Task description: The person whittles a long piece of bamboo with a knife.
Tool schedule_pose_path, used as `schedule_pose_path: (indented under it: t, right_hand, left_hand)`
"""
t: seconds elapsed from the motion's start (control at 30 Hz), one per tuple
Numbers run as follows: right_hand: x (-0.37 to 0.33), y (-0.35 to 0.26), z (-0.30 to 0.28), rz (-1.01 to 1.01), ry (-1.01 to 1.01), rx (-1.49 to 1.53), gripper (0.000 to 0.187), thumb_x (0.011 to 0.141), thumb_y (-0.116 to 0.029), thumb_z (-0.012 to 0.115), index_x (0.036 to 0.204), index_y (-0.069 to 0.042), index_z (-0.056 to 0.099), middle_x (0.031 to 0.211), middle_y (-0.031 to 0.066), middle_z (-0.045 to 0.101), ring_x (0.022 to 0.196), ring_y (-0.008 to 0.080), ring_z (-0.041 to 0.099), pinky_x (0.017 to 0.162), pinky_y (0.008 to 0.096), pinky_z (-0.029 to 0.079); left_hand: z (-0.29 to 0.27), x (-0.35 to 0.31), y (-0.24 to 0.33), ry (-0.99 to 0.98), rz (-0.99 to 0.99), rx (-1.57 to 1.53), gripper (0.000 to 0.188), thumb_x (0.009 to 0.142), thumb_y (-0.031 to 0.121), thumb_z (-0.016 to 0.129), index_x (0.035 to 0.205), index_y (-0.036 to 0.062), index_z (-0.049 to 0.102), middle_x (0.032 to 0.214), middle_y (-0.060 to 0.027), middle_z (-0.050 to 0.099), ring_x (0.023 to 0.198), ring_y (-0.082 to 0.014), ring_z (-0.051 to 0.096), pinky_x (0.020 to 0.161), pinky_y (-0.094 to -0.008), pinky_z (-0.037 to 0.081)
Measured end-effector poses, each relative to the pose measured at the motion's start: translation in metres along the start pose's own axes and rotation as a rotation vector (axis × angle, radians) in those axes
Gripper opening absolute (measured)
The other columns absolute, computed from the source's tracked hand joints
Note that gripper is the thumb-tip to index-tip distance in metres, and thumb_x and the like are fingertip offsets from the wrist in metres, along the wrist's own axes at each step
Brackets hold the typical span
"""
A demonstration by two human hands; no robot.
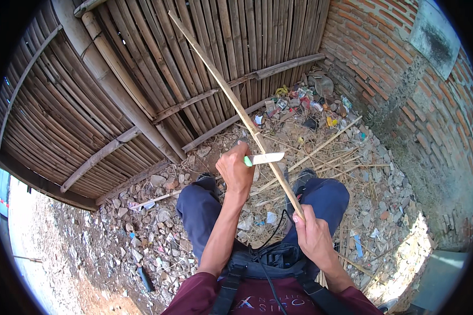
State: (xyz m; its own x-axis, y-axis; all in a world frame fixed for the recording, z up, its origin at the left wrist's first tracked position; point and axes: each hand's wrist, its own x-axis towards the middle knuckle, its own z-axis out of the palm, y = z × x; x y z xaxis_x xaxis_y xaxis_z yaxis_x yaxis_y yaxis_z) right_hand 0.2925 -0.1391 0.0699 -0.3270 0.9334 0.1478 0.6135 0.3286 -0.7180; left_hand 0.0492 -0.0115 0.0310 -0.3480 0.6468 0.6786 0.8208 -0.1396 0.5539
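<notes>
My left hand is closed round the green handle of a knife. The pale blade points right and lies across a long split bamboo strip. My right hand grips the strip's near end by my right knee, thumb on top. From there the strip slants away to the upper left, its thin far end in front of the bamboo wall. Blade and strip overlap in view; how deep the edge bites, if at all, I cannot tell.
A bamboo slat wall rises ahead and left, a brick wall on the right. Stones, bamboo offcuts and litter cover the ground around my bent legs. A black cable hangs over the dark waist bag.
</notes>
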Motion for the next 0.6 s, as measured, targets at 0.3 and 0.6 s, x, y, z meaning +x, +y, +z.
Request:
schedule_pose_path:
  t: [0.3, 0.6]
  right_hand:
    - [0.003, -0.003, -0.002, 0.022, -0.001, -0.02, 0.021, 0.112, -0.019, 0.058, 0.123, -0.002, 0.056, 0.073, 0.0261, 0.066, 0.072, 0.0505, 0.07, 0.063, 0.0579, 0.052]
    - [0.017, 0.001, -0.025, 0.123, -0.142, 0.209, 0.026, 0.114, -0.025, 0.053, 0.116, 0.0, 0.059, 0.076, 0.0261, 0.064, 0.08, 0.0517, 0.069, 0.067, 0.052, 0.049]
  left_hand:
    - [-0.003, 0.015, 0.003, 0.05, 0.013, -0.001, 0.014, 0.075, 0.0, 0.071, 0.075, 0.0056, 0.058, 0.07, -0.016, 0.064, 0.067, -0.0425, 0.065, 0.06, -0.0481, 0.048]
    - [-0.009, 0.002, 0.023, -0.239, -0.04, -0.009, 0.013, 0.08, 0.007, 0.076, 0.083, 0.0064, 0.063, 0.074, -0.0184, 0.069, 0.073, -0.0454, 0.069, 0.065, -0.0541, 0.051]
